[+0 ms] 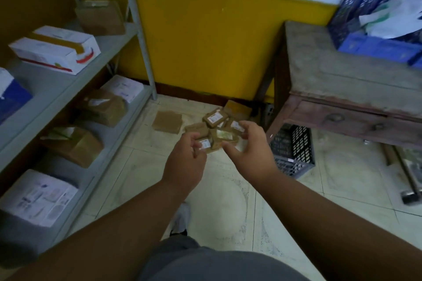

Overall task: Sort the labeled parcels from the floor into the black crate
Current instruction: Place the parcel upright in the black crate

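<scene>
Head view, read from left to right. A grey metal shelf unit (96, 57) stands along the left side; its upper shelf carries a white carton with red markings (56, 49) and a brown box (100, 18) at the far end, and its lower shelves carry brown cartons (73, 143) and white printed packages (37, 197). On the tiled floor (228, 212), near the foot of the yellow wall, lies a flat brown parcel (167, 122), set just apart from a heap of small labeled parcels (215, 117) to its right. Both arms reach forward over the floor toward this heap. The left hand (185, 164) has its fingers curled, the grip pinching a small brown parcel with a white label (205, 145) at its near left edge. The right hand (250, 150) has its fingers loosely spread over the right side of the heap; whether they touch a parcel cannot be told. The black crate (294, 150) stands on the floor just right of the right hand, partly under the front left corner of the wooden bench (342, 82). A blue crate (376, 18) holding white material rests at the far right corner of the bench.
</scene>
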Demonstrator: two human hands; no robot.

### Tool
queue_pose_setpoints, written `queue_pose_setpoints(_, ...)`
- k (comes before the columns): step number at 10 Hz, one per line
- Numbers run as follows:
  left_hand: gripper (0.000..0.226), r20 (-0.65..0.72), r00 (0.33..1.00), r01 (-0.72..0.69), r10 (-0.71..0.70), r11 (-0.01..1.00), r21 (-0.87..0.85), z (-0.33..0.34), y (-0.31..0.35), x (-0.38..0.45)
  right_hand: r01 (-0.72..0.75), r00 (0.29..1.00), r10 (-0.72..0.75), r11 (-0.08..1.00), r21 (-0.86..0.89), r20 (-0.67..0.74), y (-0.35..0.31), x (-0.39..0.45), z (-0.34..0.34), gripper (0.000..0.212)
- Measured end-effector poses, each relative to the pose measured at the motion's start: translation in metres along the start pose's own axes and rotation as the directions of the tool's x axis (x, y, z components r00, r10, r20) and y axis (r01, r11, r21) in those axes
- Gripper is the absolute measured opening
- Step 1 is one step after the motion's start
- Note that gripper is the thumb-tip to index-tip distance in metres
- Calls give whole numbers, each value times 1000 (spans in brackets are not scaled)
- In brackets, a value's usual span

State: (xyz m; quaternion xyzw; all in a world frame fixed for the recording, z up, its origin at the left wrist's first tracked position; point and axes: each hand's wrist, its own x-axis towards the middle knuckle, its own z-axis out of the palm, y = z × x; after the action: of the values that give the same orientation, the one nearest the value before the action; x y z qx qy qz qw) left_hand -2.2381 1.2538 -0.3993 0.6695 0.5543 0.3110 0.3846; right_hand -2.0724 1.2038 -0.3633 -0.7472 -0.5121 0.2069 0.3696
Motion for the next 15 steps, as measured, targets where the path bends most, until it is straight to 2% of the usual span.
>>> queue_pose_setpoints(2,31,122,988,-106,95,990,94,-38,20,179,-74,991,77,997,35,-105,-18,124,16,63)
queue_pose_setpoints(4,29,235,963,-151,134,987,57,-16,30,286,-180,973,186,982,57,-134,-15,211,36,65)
queue_pose_setpoints(5,38,318,942,-109,103,994,1,12,23,315,-209,969,211,977,33,-126,6,244,35,63)
queue_pose_setpoints(6,32,385,922,-34,34,999,-7,41,14,355,-258,957,255,966,-2,-138,37,289,39,60)
queue_pose_setpoints(8,32,378,925,-5,-30,996,92,80,11,468,-291,952,296,954,74,-78,82,423,76,59)
queue_pose_setpoints(9,33,365,924,78,-116,990,117,105,17,529,-282,958,286,956,84,-34,98,501,95,59)
queue_pose_setpoints(10,31,342,923,163,-179,984,74,148,15,585,-311,950,313,947,81,-12,126,568,107,71)
queue_pose_setpoints(11,32,370,905,202,-210,977,62,198,-5,640,-338,941,339,938,69,-4,166,626,130,76)
queue_pose_setpoints(12,32,409,874,256,-260,964,66,262,-55,692,-395,917,398,916,71,-30,226,664,171,73)
queue_pose_setpoints(13,25,485,819,281,-308,951,131,329,-122,726,-519,851,523,852,65,-56,306,677,222,71)
queue_pose_setpoints(14,38,539,760,292,-362,932,215,396,-193,748,-689,716,698,711,139,-21,393,668,277,67)
queue_pose_setpoints(15,44,615,697,207,-369,925,320,468,-284,759,-771,632,775,624,127,32,469,654,330,70)
